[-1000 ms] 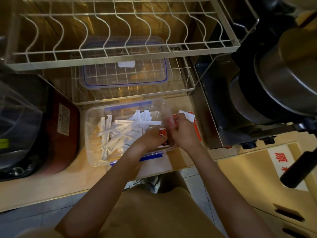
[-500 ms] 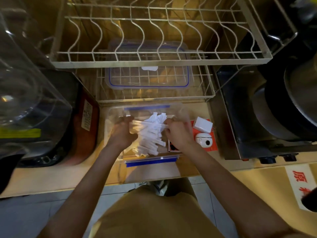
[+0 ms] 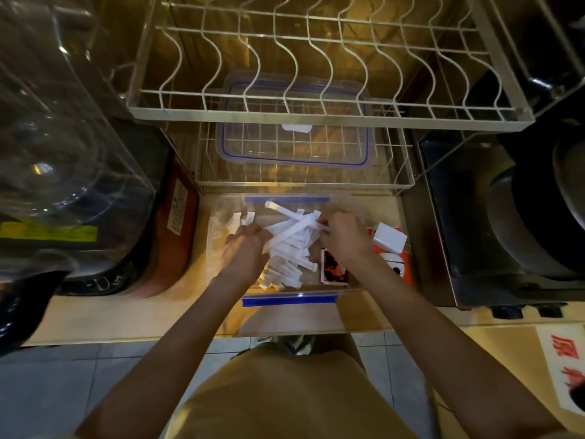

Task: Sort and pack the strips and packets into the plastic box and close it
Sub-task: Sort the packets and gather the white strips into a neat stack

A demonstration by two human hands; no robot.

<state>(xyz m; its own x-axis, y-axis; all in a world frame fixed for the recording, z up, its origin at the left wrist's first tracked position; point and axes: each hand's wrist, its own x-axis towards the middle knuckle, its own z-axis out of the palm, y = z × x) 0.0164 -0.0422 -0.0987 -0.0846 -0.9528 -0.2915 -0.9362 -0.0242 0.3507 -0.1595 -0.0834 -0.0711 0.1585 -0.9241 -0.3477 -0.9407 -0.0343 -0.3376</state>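
Head view: inside the plastic box (image 3: 218,217), the left hand (image 3: 243,248) and right hand (image 3: 343,234) both curl fingers around the white strips (image 3: 289,245) heaped between them.

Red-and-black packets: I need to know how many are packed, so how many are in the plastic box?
1 shows: a red-and-black packet in the plastic box's near-right corner, under the right hand's wrist. Others may be hidden under the white strips or the hands.

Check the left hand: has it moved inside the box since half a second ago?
Yes. The left hand sat near the plastic box's left wall; now it is nearer the middle, against the white strips.
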